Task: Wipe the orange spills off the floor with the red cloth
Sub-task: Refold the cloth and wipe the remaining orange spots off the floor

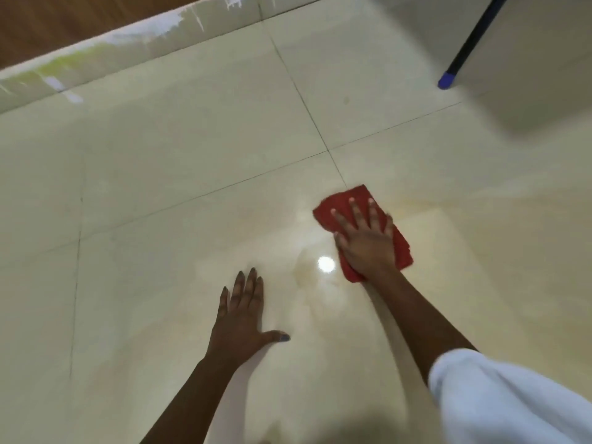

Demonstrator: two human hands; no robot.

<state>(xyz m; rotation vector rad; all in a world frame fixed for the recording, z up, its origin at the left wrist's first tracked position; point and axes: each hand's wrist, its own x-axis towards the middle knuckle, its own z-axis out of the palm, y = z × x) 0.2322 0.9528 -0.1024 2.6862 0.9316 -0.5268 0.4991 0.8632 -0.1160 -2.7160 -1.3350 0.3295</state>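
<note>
Right hand (365,245) flat on the red cloth (403,251) mid-floor, with a faint orange smear (302,267) just left of it.

The cloth's bright red and loosely folded, sitting on the glossy cream tile floor (192,155) right below a grout crossing. The right hand's fingers are straight and spread, pressing rather than gripping. The left hand (240,318) is open too, palm down on the tile, apart from the cloth. Wide stretch of tile runs left and ahead to a paint-splattered skirting (96,56). A blue-tipped pole (464,49) stands well off, upper right.
</note>
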